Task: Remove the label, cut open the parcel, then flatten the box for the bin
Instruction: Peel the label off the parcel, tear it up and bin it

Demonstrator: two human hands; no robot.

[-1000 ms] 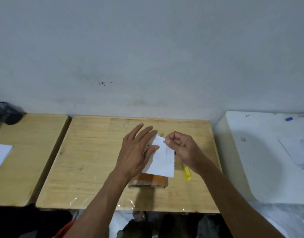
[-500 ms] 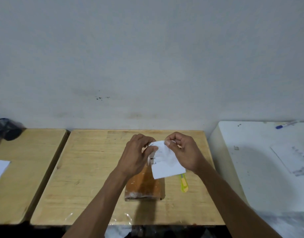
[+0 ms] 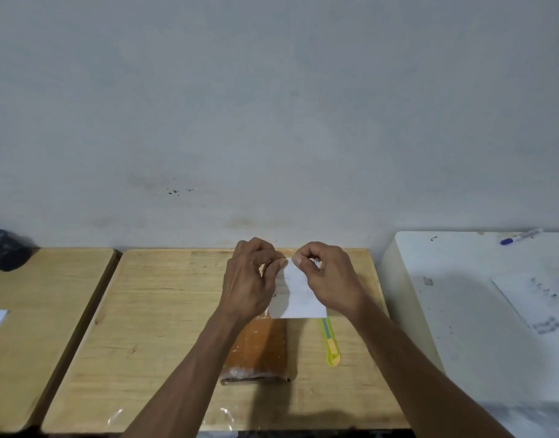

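- Left hand (image 3: 249, 279) and right hand (image 3: 330, 279): raised above the far half of the light wooden counter (image 3: 164, 327); each grip is pinched shut on the top edge of the white rectangular paper label (image 3: 295, 295), fingertips almost meeting.
- Label: off the parcel, hanging with its lower edge level, over the parcel's far end.
- Brown tape-wrapped cardboard parcel (image 3: 259, 349): flat on the counter, mid-width, its near end well back from the counter's front edge.
- Yellow-handled utility knife (image 3: 330, 343): just beside the parcel's right edge, apart from it.
- Open counter surface lies left of the parcel; a white counter (image 3: 467, 327) adjoins on the right.
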